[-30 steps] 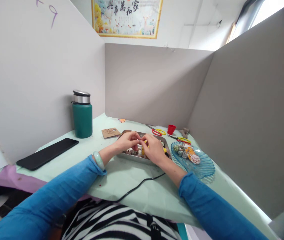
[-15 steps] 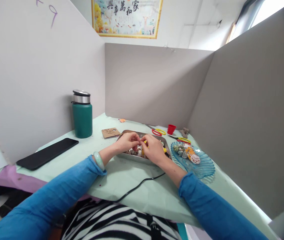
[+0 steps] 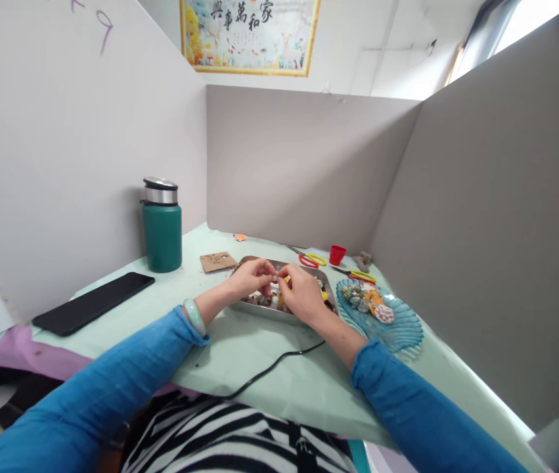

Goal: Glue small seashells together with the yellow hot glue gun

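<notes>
My left hand (image 3: pixel 253 278) and my right hand (image 3: pixel 299 289) meet fingertip to fingertip over a metal tray (image 3: pixel 264 314). Between the pinched fingers shows a tiny pale piece (image 3: pixel 274 278), too small to name, and both hands seem to grip it. Small mixed pieces in white, brown and yellow lie in the tray, partly hidden by the hands. To the right of my right hand, a blue glass plate (image 3: pixel 407 326) shaped like a shell carries several shells (image 3: pixel 384 313) and greenish pieces.
Two pairs of scissors (image 3: pixel 313 260) with red and yellow handles lie behind the tray, near a red cup (image 3: pixel 337 255). A brown card (image 3: pixel 218 261), a green bottle (image 3: pixel 162 226) and a black phone (image 3: pixel 94 302) are leftward. A black cable (image 3: pixel 279 360) crosses the front; grey partitions (image 3: pixel 309 164) enclose the table.
The fingertips have parted slightly, and the tiny pale piece between them now shows. Both arms and the things on the table stay where they were.
</notes>
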A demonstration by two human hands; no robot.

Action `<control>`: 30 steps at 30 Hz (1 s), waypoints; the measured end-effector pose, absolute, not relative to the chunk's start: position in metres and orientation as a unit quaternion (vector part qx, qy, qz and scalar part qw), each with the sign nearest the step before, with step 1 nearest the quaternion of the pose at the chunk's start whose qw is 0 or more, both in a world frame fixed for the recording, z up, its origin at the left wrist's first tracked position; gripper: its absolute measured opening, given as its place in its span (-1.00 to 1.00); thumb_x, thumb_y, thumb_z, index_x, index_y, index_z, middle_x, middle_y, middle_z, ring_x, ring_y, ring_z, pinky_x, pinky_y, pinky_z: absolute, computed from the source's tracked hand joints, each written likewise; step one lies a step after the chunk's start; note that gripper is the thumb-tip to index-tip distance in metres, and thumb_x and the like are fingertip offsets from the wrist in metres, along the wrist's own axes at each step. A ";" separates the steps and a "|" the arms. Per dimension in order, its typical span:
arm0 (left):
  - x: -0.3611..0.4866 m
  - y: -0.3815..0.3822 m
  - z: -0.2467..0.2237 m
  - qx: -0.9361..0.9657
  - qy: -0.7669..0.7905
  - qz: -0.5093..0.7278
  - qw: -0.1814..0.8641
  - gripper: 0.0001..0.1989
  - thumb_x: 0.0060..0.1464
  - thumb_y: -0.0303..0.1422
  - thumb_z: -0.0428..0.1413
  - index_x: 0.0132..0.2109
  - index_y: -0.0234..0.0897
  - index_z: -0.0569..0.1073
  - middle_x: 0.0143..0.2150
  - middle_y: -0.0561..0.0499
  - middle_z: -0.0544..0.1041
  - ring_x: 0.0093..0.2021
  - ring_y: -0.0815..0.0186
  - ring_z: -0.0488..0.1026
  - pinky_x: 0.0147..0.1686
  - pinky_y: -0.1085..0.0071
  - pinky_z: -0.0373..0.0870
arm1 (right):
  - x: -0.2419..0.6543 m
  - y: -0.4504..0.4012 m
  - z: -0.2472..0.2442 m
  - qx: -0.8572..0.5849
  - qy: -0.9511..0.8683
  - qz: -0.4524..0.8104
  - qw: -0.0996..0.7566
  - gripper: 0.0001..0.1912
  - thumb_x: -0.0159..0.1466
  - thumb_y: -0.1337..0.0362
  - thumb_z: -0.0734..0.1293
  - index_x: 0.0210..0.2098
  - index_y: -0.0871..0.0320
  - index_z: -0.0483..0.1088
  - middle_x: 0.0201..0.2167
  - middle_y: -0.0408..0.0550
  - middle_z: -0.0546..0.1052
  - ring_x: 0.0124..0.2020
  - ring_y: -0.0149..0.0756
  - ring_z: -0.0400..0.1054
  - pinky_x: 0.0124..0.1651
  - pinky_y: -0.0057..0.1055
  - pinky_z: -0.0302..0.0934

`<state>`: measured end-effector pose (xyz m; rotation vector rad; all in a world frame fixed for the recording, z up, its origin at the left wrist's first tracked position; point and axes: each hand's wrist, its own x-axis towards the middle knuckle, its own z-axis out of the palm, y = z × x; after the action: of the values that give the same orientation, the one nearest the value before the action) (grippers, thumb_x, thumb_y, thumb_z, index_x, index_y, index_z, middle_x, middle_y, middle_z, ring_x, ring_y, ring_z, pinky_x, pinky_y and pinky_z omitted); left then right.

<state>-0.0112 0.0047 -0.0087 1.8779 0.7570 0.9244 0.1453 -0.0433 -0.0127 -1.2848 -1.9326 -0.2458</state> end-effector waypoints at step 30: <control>-0.013 0.005 -0.010 0.795 0.317 0.350 0.382 -0.82 -0.02 -0.30 0.06 -0.31 -0.35 0.34 -0.62 0.06 0.42 -0.61 0.42 0.40 -0.62 0.58 0.23 | 0.146 -0.041 -0.015 -0.503 -0.764 -0.094 0.392 -0.93 0.18 0.32 0.21 -0.38 0.14 0.32 -0.39 -0.10 0.45 -0.38 -0.36 0.30 -0.34 -0.48 0.06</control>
<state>-0.0132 0.0055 -0.0097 2.0280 0.8081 0.8923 0.1455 -0.0412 -0.0147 -1.2786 -1.9414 -0.2384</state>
